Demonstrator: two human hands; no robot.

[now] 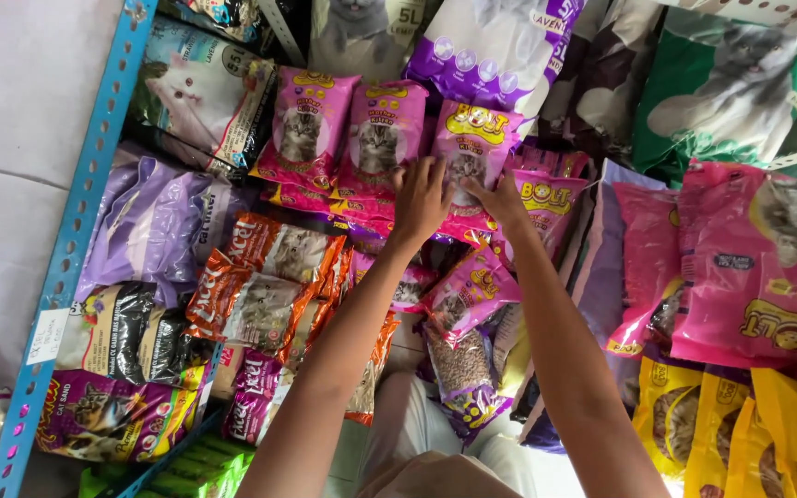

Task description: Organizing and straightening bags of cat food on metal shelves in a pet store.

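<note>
Both my arms reach forward over a shelf packed with cat food bags. My left hand [420,196] rests flat, fingers spread, on the pink bags with a kitten picture [378,138]. My right hand [498,200] pinches the lower edge of another pink kitten bag [474,138] standing in the same row. A third pink bag [302,134] stands to the left of them. More pink bags lie stacked beneath the row.
Orange bags [260,286] and purple bags [145,221] lie at the left beside a blue perforated shelf post [76,231]. Large pink bags [749,267] and yellow bags [721,424] fill the right. Big white-purple [500,46] and green sacks [721,83] stand behind.
</note>
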